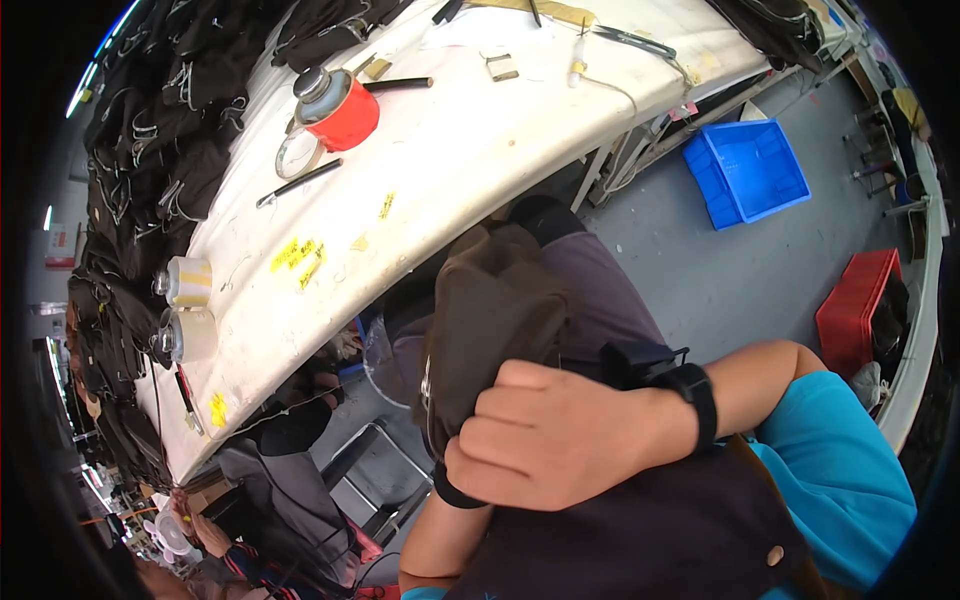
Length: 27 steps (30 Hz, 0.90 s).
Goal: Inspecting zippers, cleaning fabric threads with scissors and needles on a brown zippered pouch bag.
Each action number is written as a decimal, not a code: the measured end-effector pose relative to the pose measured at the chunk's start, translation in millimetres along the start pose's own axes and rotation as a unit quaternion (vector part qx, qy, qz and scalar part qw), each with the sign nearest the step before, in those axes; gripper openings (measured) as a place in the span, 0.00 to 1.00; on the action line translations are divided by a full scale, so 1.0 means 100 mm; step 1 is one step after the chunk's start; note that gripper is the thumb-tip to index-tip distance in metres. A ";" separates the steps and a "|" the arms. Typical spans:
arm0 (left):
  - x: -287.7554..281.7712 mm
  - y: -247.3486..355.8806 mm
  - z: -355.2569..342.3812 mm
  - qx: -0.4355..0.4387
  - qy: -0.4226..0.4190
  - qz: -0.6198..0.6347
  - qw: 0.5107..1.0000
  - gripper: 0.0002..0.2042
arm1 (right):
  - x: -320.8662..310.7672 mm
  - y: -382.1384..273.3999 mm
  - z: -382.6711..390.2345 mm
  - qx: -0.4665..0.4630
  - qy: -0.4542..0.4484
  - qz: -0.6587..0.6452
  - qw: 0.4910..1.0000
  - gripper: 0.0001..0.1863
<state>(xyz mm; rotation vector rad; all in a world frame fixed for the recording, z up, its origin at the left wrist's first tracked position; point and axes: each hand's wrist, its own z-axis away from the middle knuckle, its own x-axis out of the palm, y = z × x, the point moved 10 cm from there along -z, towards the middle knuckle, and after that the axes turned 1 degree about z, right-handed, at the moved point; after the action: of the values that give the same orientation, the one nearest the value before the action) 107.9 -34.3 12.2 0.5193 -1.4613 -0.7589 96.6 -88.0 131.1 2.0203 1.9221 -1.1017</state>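
The dark brown garment [490, 310] hangs bunched below the edge of the white worktable [440, 170], directly in front of your body. Your right hand [545, 435], wearing a black wrist strap [695, 400], closes its fingers into a fist around the garment's lower fold. Your left hand is hidden behind the right; only its forearm [435, 545] shows, so its fingers cannot be judged. On the table lie a red canister [338, 108] and tape rolls [188, 305]. A blue bin [748, 170] sits on the floor.
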 end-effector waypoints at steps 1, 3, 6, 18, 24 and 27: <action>0.02 -0.04 -0.09 -0.001 -0.007 -0.003 1.000 0.20 | 0.07 -0.08 0.02 -0.020 -0.021 -0.025 0.999 0.09; 0.05 -0.11 -0.22 -0.002 -0.021 -0.011 1.000 0.20 | 0.20 -0.24 0.12 -0.045 -0.010 -0.030 0.998 0.05; 0.07 -0.06 -0.27 0.006 -0.032 -0.035 0.999 0.20 | 0.22 -0.28 0.13 -0.050 -0.069 0.030 0.996 0.04; -0.32 0.40 0.04 0.079 0.030 -0.126 0.988 0.20 | -0.28 1.07 0.38 0.192 -0.063 -0.021 0.979 0.32; -0.28 0.23 -0.13 0.078 0.044 -0.149 0.985 0.20 | 0.36 1.01 0.56 0.168 -0.191 -0.204 0.945 0.21; -0.25 0.12 -0.12 0.067 0.037 -0.157 0.985 0.20 | 0.38 1.01 0.60 0.189 -0.164 -0.290 0.924 0.24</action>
<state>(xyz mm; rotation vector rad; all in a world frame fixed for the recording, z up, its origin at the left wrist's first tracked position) 122.5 -10.1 2.9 0.8874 -1.3840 -0.8807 161.3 -108.7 28.0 1.2707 2.3058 -1.9318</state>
